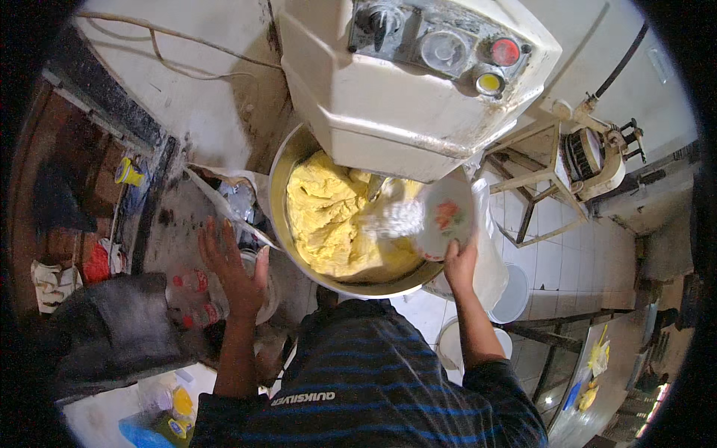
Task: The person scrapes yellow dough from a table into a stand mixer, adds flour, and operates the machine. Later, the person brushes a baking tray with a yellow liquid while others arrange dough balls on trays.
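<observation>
My right hand (460,266) grips the rim of a white plate with a floral print (447,215), tilted over the right side of a large metal mixing bowl (364,288). A blurred white powder (400,219) spills from the plate into the bowl. Yellow dough (330,218) fills much of the bowl, and a metal mixer arm (374,187) reaches into it. My left hand (232,269) hangs in the air left of the bowl, fingers apart and holding nothing. Behind the bowl stands the cream-coloured mixer housing (414,123).
Controls (442,50) sit atop the mixer. An opened sack (238,201) and plastic bottles (193,285) lie left of the bowl. At right are a white sack (490,257), buckets (511,291) and a machine on a metal frame (585,154). A table (588,381) stands at lower right.
</observation>
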Tool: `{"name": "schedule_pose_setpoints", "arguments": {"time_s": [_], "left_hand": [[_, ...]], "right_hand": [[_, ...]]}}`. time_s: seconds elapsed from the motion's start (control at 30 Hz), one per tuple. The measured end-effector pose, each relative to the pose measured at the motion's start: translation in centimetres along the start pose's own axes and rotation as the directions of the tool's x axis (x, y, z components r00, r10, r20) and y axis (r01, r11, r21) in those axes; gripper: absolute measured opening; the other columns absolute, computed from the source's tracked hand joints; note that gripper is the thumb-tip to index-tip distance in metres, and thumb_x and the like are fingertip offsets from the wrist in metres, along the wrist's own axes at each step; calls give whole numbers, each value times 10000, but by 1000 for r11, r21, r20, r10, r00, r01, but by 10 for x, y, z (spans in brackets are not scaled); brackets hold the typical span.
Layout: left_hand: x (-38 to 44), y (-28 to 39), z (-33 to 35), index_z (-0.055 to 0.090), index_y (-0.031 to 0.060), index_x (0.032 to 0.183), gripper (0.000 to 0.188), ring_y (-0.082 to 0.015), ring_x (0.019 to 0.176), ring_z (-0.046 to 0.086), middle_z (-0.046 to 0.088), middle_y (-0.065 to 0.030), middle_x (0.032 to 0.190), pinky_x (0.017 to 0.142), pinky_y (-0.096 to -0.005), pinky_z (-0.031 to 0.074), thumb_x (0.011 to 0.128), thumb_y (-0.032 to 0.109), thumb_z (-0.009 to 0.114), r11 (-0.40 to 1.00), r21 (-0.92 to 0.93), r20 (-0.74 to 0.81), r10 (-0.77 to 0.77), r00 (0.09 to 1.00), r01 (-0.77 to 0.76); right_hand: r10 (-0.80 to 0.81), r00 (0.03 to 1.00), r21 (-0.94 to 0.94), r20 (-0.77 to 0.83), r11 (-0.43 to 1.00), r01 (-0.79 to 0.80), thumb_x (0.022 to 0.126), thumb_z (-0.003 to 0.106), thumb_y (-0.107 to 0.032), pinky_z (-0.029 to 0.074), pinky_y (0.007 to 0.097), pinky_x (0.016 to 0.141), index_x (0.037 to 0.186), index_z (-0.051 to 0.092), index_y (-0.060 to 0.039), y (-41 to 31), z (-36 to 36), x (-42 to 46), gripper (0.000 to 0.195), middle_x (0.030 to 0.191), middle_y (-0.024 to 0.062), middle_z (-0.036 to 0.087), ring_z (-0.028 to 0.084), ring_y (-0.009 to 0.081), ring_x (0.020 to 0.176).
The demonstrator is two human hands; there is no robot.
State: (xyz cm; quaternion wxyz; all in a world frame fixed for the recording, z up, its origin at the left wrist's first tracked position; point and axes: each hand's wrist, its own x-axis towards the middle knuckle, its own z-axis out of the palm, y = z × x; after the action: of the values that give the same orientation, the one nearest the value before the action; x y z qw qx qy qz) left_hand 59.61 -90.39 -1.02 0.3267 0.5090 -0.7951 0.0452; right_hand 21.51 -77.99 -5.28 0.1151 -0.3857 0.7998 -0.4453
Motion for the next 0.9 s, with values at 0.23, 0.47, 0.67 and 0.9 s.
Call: {"name": "schedule_pose_setpoints", "arguments": {"time_s": [0.23, 0.47, 0.67, 0.9], "left_hand": [[-3, -2, 2, 242, 56, 1474, 815, -473, 1381, 132, 203, -216, 1511, 1105, -603, 134, 807, 198, 688, 999, 19, 60, -29, 998, 28], [-7, 5, 8, 256, 28, 1461, 759, -480, 1375, 155, 251, -215, 1495, 1108, -605, 125, 830, 178, 649, 997, -70, 93, -18, 996, 25], [17, 7, 5, 221, 15, 1474, 713, -459, 1409, 103, 224, -213, 1519, 1126, -586, 93, 883, 208, 571, 982, -190, 48, 14, 999, -4], [91, 73, -26, 150, 32, 1500, 728, -302, 1455, 86, 168, -173, 1554, 1150, -517, 78, 979, 513, 316, -893, 348, -439, 114, 891, 285]], "right_hand": [[46, 999, 66, 8, 997, -46, 802, 454, 31, 405, 385, 1001, 1368, 364, 54, -3, -2, 0, 573, 1216, 290, 555, 552, 390, 1148], [331, 892, 90, 307, 923, -373, 833, 485, -7, 457, 364, 906, 1266, 487, 50, 1, -40, -10, 437, 1132, 245, 610, 607, 303, 1022], [-528, 723, -96, 446, 774, 625, 776, 535, 11, 446, 413, 949, 1312, 478, 13, -66, -36, 2, 539, 1150, 205, 582, 561, 361, 1058], [-811, 296, -52, 505, 313, 948, 826, 481, -141, 385, 479, 1036, 1334, 478, -25, -90, -16, 40, 521, 1175, 162, 552, 510, 331, 1141]]}}
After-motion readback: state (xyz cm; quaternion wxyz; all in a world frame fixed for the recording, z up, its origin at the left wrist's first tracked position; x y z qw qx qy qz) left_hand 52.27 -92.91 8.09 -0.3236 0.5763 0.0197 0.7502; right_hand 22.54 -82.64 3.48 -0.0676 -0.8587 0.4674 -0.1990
